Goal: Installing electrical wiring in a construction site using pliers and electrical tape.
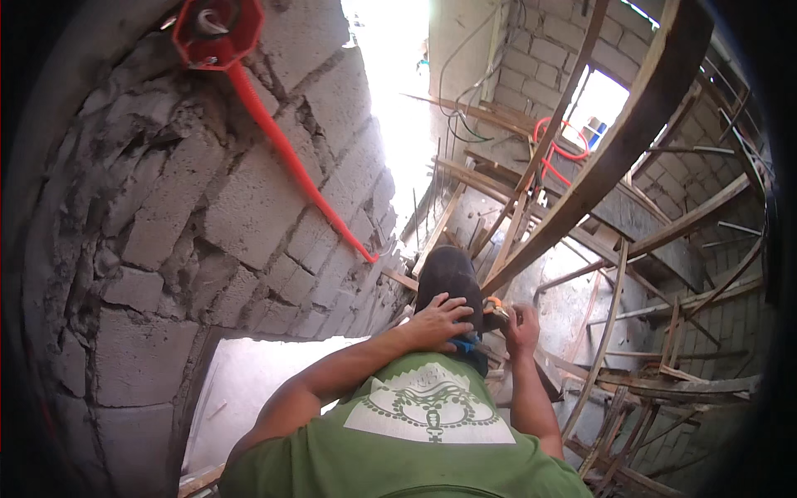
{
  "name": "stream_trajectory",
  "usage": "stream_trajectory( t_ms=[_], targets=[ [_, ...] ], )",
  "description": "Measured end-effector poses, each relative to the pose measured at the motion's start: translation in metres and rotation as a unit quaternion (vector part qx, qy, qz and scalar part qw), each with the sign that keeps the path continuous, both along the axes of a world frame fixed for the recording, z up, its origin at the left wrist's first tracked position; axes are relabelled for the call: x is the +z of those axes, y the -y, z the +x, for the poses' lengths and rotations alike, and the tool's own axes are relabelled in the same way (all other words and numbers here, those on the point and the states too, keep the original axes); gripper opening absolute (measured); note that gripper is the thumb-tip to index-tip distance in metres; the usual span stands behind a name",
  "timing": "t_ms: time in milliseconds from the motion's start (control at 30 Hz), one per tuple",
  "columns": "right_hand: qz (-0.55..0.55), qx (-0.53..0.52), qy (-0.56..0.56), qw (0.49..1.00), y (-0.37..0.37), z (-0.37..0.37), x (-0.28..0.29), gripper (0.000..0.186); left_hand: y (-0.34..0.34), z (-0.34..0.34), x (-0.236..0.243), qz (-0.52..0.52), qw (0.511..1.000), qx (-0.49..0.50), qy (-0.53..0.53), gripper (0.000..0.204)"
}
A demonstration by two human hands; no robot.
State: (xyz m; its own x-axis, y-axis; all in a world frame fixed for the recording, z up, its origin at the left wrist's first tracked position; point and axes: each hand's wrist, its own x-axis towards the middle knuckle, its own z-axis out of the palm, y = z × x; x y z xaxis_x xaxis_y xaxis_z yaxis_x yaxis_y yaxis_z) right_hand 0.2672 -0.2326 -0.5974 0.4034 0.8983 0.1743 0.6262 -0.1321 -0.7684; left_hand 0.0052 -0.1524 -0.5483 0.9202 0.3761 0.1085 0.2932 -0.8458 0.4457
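Right hand (523,332): bent fingers hold small metal item (498,310) at their left. Left hand (438,322): slightly spread fingers touch knee (451,275).

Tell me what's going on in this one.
The person's left hand rests on a dark-clothed leg. The right hand holds a small item with an orange part, too small to identify. At left, an orange-red tube hangs from an octagonal box by the block wall.
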Motion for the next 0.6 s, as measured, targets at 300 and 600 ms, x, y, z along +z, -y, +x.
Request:
stream_trajectory(
  t_ms=[300,600],
  targets=[
    [0.027,-0.033,0.026,0.999,-0.004,-0.001,-0.009,0.029,0.009,-0.017,0.016,0.047,0.997,-0.059,0.036,0.066],
    [0.009,-0.048,0.009,0.999,-0.010,-0.009,0.007,0.030,0.018,-0.018,0.021,0.013,0.996,-0.081,0.025,0.057]
  ],
)
